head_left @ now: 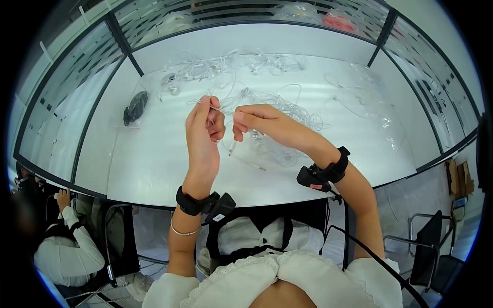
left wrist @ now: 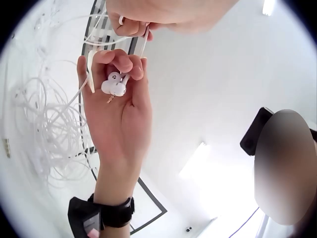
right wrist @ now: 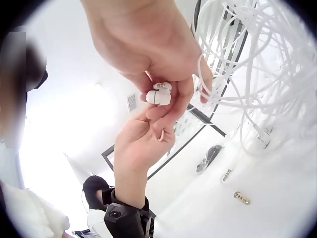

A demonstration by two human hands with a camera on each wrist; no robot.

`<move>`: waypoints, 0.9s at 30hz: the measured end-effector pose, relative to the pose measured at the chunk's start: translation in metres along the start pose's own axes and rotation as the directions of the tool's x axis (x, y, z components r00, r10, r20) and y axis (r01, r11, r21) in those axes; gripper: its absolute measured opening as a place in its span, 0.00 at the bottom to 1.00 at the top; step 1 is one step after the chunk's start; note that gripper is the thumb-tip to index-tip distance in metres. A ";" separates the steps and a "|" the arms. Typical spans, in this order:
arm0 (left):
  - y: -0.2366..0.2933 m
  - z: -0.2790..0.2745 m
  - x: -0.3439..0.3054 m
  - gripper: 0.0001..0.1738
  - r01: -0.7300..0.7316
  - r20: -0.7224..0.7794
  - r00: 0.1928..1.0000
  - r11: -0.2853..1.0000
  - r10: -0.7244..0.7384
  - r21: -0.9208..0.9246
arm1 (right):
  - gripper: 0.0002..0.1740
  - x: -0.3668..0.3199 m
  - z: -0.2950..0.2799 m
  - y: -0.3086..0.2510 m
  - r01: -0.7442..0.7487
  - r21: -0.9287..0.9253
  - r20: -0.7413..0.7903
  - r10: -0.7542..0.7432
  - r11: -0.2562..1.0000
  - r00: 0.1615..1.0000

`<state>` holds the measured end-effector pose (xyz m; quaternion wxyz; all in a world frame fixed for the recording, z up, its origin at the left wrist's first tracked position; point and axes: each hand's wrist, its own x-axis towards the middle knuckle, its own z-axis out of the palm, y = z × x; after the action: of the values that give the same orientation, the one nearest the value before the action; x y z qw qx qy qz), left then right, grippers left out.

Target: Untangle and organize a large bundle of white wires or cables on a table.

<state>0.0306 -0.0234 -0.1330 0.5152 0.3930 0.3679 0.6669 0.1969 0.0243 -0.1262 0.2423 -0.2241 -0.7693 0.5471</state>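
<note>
My left hand (head_left: 202,131) is raised over the table, pinching a thin white earphone cable (head_left: 222,109) between thumb and fingertips. Beside it, my right hand (head_left: 267,122) grips the same stretch of cable, which runs between the two hands. White earbuds (right wrist: 159,96) sit within the curled fingers of the right hand, as the right wrist view shows. In the left wrist view a small metal plug pokes out below these earbuds (left wrist: 115,85). Under the hands, a cable with a metal jack plug (head_left: 262,168) lies on the white table (head_left: 154,169).
A tangled heap of white earphone cables (head_left: 295,110) lies just beyond the right hand. More bundled earphones (head_left: 205,66) line the back. At left is a black item (head_left: 136,107) in clear plastic; clear bags (head_left: 382,120) lie right. Low partitions (head_left: 257,38) enclose the table. Another person (head_left: 72,251) sits at left.
</note>
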 end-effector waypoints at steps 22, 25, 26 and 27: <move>-0.033 0.018 -0.004 0.13 0.125 -0.043 0.990 0.985 -0.131 -0.121 | 0.19 0.008 0.016 -0.001 -0.112 -0.367 -0.396 -0.046 0.923 0.917; -0.036 0.013 -0.002 0.13 0.150 -0.067 0.985 0.981 -0.159 -0.121 | 0.19 0.003 0.007 0.006 -0.093 -0.385 -0.316 -0.037 0.918 0.948; -0.040 0.009 0.000 0.13 0.147 -0.083 0.984 0.981 -0.158 -0.128 | 0.19 -0.001 0.004 0.004 -0.087 -0.376 -0.283 -0.025 0.922 0.959; -0.041 0.006 0.003 0.14 0.122 -0.109 0.985 0.986 -0.135 -0.113 | 0.19 -0.005 0.001 -0.002 -0.081 -0.368 -0.249 -0.014 0.926 0.968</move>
<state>0.0518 -0.0114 -0.1665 0.5550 0.3011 0.3861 0.6725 0.1995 0.0199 -0.1248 0.2792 -0.3458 -0.8194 0.3619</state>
